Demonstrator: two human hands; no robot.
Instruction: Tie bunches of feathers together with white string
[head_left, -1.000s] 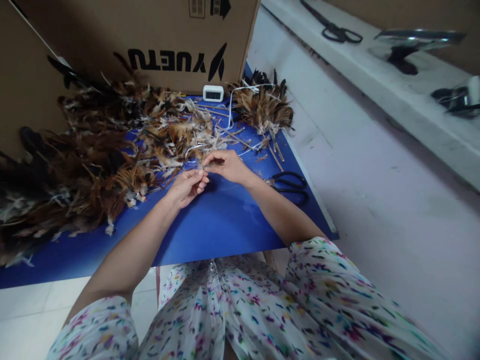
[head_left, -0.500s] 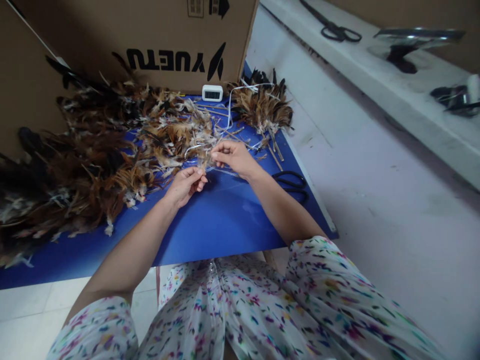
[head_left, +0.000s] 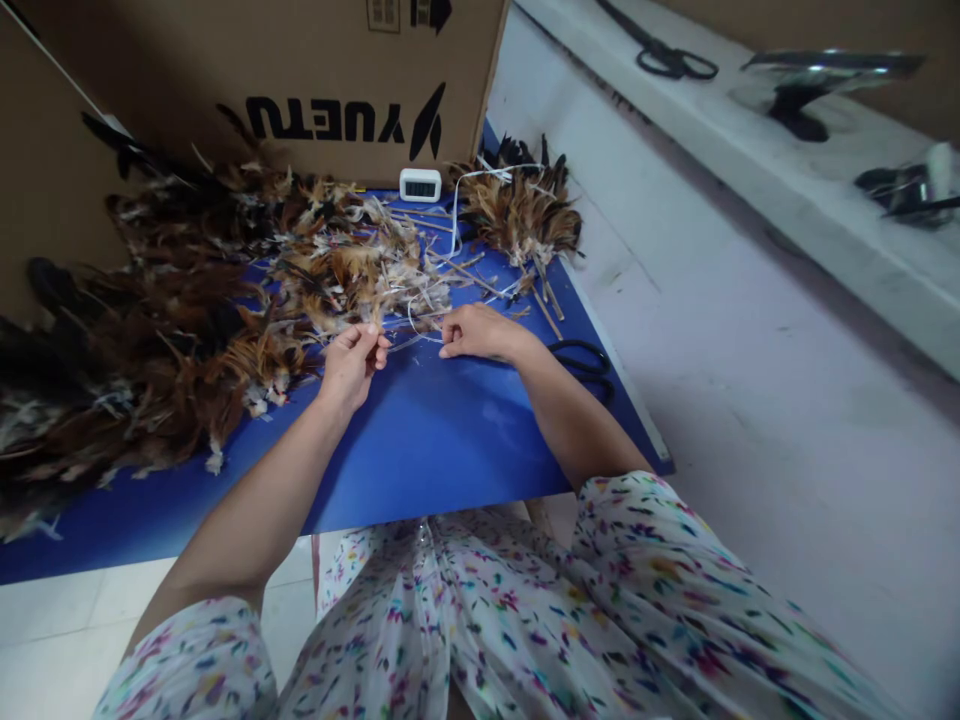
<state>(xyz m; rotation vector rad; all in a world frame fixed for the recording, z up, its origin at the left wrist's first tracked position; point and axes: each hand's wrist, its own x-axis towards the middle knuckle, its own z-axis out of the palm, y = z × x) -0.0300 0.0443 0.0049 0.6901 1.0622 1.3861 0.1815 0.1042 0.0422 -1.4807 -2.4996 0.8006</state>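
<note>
My left hand (head_left: 354, 366) is closed in a pinch at the near edge of the feather heap, on what looks like a small brown feather tuft; its tip blends into the pile behind. To its right, my right hand (head_left: 480, 332) is closed with the knuckles up, just above the blue tabletop (head_left: 420, 440). A thin white string (head_left: 412, 318) curves from the heap down to its fingertips. Loose brown feathers (head_left: 345, 270) with whitish fluff lie just beyond both hands. Beside my right forearm are black-handled scissors (head_left: 581, 355), partly hidden by the arm.
Feather bunches (head_left: 172, 360) cover the table's left side. Another feather bunch (head_left: 525, 215) lies at the back right, near thin sticks (head_left: 547, 310). A small white digital timer (head_left: 420, 185) stands before a cardboard box (head_left: 337, 60). More scissors (head_left: 675, 62) rest on the ledge (head_left: 720, 110).
My hands have moved apart: the left shifted left, the right slightly right and down. The white string now loops toward my right fingers. The view has shifted slightly.
</note>
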